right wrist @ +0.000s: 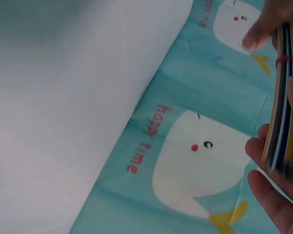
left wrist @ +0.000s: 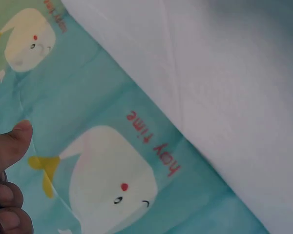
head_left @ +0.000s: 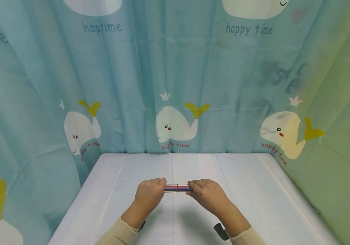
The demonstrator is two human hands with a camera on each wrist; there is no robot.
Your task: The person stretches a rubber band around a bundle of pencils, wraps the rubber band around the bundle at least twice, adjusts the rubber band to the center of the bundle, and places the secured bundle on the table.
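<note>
A slim bundle of long, thin, pencil-like sticks is held level above the white table, stretched between both hands. A red band is wound round its middle; orange, black and white stripes show along the sticks in the right wrist view. My left hand grips the left end, its fingers wrapped over it. At the right end my right hand pinches the bundle between thumb and fingers. The left wrist view catches only the thumb and some curled fingers of the left hand. Both hands cover the ends in the head view.
Below the hands spreads a table with a white cover. A blue-green curtain printed with whales hangs along its back and sides. Shadows of the arms fall on the cover. Dark straps show near the wrists.
</note>
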